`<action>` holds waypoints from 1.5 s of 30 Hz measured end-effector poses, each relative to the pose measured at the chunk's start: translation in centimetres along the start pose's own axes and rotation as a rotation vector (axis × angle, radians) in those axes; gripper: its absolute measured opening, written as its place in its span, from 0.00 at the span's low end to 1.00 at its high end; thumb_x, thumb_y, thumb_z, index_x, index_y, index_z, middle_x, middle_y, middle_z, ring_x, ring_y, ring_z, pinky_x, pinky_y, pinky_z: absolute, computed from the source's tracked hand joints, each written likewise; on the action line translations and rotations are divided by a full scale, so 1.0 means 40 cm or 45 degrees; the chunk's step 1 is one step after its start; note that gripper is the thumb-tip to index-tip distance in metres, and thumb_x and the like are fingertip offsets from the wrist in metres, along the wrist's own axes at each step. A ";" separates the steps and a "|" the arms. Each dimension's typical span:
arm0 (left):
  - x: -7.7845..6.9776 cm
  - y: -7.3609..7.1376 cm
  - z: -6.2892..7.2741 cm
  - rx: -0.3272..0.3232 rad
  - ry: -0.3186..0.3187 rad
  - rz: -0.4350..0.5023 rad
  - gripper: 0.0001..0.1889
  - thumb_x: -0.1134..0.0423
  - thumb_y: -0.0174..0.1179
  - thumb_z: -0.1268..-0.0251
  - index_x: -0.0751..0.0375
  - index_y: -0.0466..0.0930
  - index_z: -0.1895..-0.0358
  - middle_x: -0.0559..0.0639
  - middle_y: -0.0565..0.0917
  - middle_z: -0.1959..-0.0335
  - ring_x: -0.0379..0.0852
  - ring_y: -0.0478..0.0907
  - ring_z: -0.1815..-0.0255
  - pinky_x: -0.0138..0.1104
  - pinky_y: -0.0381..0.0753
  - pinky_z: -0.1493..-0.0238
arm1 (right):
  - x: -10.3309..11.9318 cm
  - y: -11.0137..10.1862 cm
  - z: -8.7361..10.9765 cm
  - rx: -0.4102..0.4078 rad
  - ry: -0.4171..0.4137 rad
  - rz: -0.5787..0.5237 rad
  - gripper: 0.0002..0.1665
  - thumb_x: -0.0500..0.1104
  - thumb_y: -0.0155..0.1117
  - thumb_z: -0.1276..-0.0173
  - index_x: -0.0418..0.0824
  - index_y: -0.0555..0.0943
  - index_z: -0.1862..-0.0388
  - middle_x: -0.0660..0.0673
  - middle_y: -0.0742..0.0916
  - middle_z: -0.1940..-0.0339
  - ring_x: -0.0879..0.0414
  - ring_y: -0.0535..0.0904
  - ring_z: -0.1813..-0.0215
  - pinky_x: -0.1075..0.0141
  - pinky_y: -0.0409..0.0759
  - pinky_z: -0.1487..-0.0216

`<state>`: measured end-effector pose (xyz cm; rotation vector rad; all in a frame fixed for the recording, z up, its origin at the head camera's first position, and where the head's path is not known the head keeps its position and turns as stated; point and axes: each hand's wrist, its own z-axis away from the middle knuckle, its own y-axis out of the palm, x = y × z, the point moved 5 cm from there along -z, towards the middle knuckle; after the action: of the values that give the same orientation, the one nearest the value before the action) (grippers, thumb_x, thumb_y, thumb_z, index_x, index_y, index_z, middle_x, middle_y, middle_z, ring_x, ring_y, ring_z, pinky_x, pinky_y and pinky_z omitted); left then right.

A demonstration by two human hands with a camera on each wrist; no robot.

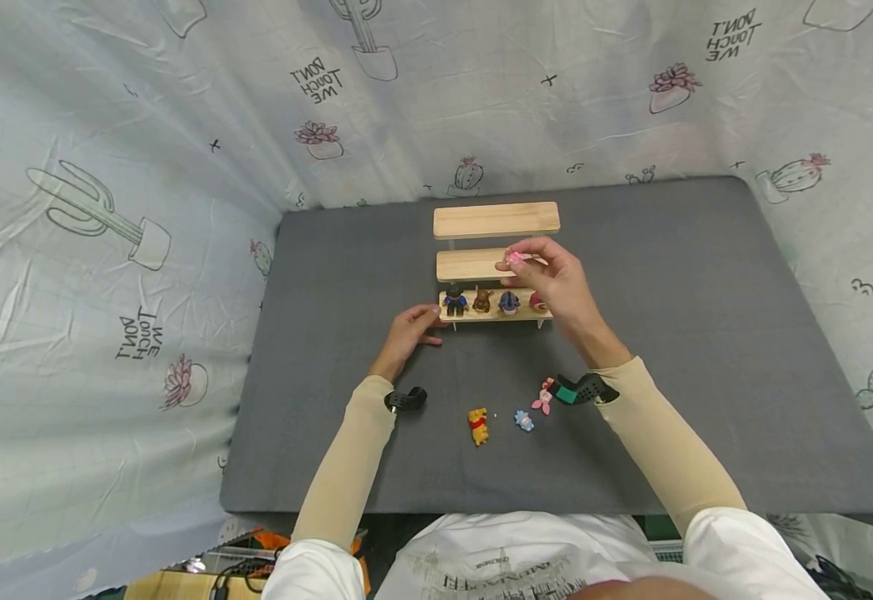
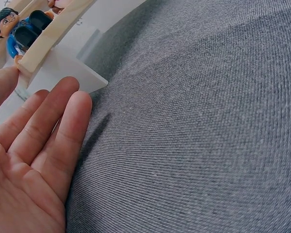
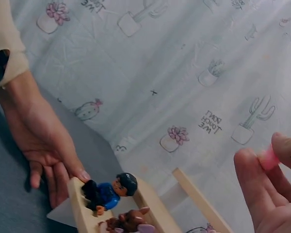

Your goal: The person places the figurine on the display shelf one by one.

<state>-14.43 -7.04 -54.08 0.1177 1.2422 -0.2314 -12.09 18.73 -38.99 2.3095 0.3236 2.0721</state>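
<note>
My right hand (image 1: pixel 556 279) pinches a small pink toy figure (image 1: pixel 514 258) between thumb and fingertips, over the middle tier of a three-tier wooden display stand (image 1: pixel 496 220). Only a bit of the pink figure (image 3: pixel 268 158) shows in the right wrist view. At the stand's front left corner is my left hand (image 1: pixel 409 327), its thumb (image 2: pixel 2 87) at the end of the lowest board and its other fingers extended near the clear leg (image 2: pixel 82 73). A black-haired figure in blue (image 1: pixel 455 301), a brown figure (image 1: pixel 482 300), a blue-grey figure (image 1: pixel 509 302) and a pinkish-red figure (image 1: pixel 536 302) line the lowest tier.
On the grey cloth in front lie a yellow bear figure in red (image 1: pixel 477 426), a light blue figure (image 1: pixel 524 421) and a pink figure with long ears (image 1: pixel 544 397), close by the right wrist strap (image 1: pixel 590 388). A cactus-print curtain (image 1: pixel 436 108) hangs behind the table.
</note>
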 end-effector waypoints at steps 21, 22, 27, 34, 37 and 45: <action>-0.010 0.001 -0.001 -0.001 -0.030 0.004 0.22 0.53 0.58 0.23 0.68 0.78 0.39 0.66 0.84 0.44 0.44 0.87 0.49 0.35 0.92 0.60 | 0.063 -0.020 -0.124 -0.018 -0.116 0.700 0.15 0.45 0.67 0.27 0.40 0.84 0.46 0.45 0.87 0.48 0.54 0.76 0.40 0.52 0.70 0.30; -0.011 0.001 -0.001 -0.003 -0.027 0.005 0.22 0.53 0.58 0.23 0.68 0.78 0.39 0.67 0.84 0.44 0.44 0.87 0.50 0.35 0.92 0.60 | 0.064 -0.018 -0.130 -0.005 -0.135 0.779 0.15 0.45 0.67 0.27 0.40 0.84 0.47 0.43 0.87 0.47 0.52 0.74 0.39 0.49 0.66 0.28; -0.013 0.003 -0.001 -0.008 -0.027 0.018 0.21 0.54 0.58 0.23 0.68 0.79 0.39 0.67 0.85 0.46 0.43 0.87 0.51 0.34 0.92 0.61 | 0.062 -0.001 -0.154 0.056 -0.240 1.048 0.11 0.43 0.67 0.28 0.39 0.86 0.51 0.40 0.87 0.45 0.44 0.70 0.35 0.45 0.48 0.22; -0.012 0.003 0.000 -0.016 -0.042 0.004 0.20 0.54 0.58 0.23 0.66 0.79 0.39 0.66 0.85 0.46 0.42 0.86 0.52 0.35 0.92 0.61 | 0.017 0.021 -0.173 0.133 -0.300 1.209 0.09 0.43 0.69 0.29 0.41 0.87 0.54 0.40 0.88 0.51 0.43 0.70 0.31 0.42 0.45 0.20; -0.013 0.003 0.000 -0.014 -0.038 0.002 0.20 0.53 0.58 0.23 0.65 0.80 0.40 0.64 0.85 0.46 0.43 0.86 0.51 0.35 0.92 0.61 | -0.002 0.028 -0.177 0.168 -0.285 1.244 0.10 0.44 0.69 0.29 0.42 0.87 0.54 0.41 0.89 0.52 0.43 0.70 0.31 0.42 0.45 0.19; -0.015 0.002 -0.002 -0.009 -0.033 0.002 0.20 0.53 0.58 0.23 0.64 0.80 0.39 0.62 0.85 0.47 0.43 0.86 0.51 0.35 0.92 0.60 | -0.035 0.033 -0.189 0.217 -0.262 1.325 0.10 0.46 0.67 0.27 0.44 0.87 0.54 0.45 0.91 0.54 0.43 0.69 0.27 0.41 0.44 0.19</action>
<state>-14.66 -6.88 -53.54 0.1092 1.2172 -0.2262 -19.49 16.29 -39.27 3.1611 -0.9438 2.0778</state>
